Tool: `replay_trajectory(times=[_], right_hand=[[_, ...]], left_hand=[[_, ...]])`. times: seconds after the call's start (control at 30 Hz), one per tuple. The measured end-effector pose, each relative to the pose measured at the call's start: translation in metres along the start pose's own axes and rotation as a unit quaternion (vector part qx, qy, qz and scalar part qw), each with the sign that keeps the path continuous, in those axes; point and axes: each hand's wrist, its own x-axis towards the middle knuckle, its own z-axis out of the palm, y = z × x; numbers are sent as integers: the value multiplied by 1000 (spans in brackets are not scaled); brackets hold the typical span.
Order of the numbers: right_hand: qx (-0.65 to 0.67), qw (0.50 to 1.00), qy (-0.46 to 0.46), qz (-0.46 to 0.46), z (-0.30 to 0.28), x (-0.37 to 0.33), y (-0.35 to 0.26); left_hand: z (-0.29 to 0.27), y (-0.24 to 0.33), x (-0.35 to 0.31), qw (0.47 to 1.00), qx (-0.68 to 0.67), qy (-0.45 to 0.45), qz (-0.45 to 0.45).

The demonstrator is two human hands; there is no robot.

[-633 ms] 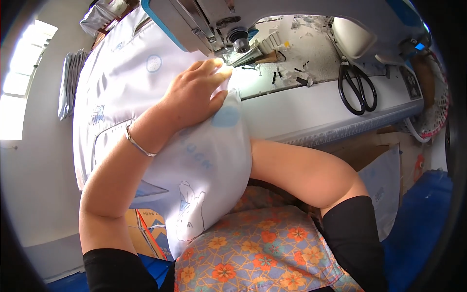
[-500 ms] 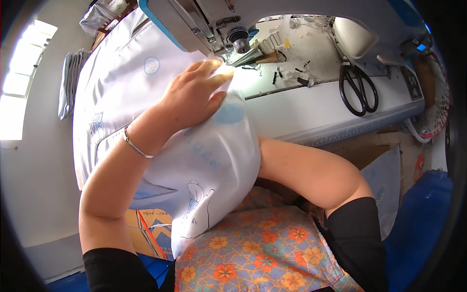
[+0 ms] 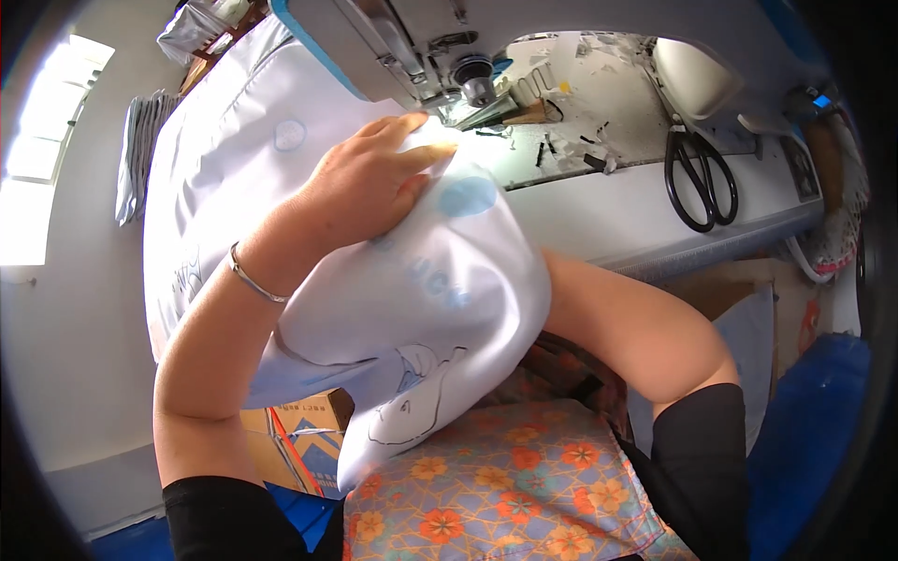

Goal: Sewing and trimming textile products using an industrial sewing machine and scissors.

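Observation:
White fabric (image 3: 421, 271) printed with pale blue and line drawings drapes from the sewing machine (image 3: 393, 56) down to my lap. My left hand (image 3: 369, 182) lies over its upper part, just left of the presser foot and needle area. Its fingers are bent, with a fold of the cloth caught among them and the thumb on the near side. A silver bangle (image 3: 251, 278) circles that wrist. My right forearm (image 3: 627, 323) reaches in from the right and passes beneath the raised cloth, which hides the right hand and its fingers.
Black-handled scissors (image 3: 700, 182) lie on the machine bed at right. Small tools (image 3: 510, 112) and thread scraps (image 3: 594, 161) litter the surface behind the needle. A ruler strip (image 3: 692, 254) runs along the table's front edge. Below left stands a cardboard box (image 3: 313, 439).
The cloth's near part has lifted and bulged to the right, with the right forearm shifting right as well. My left hand keeps almost the same place beside the presser foot.

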Motion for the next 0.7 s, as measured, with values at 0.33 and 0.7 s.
replay_trajectory(times=[0.33, 0.7], right_hand=[[25, 997, 26, 74, 5, 4, -36], [-266, 959, -37, -89, 14, 11, -49]], left_hand=[[-29, -136, -73, 950, 158, 223, -152], [-86, -302, -147, 915, 112, -139, -363]])
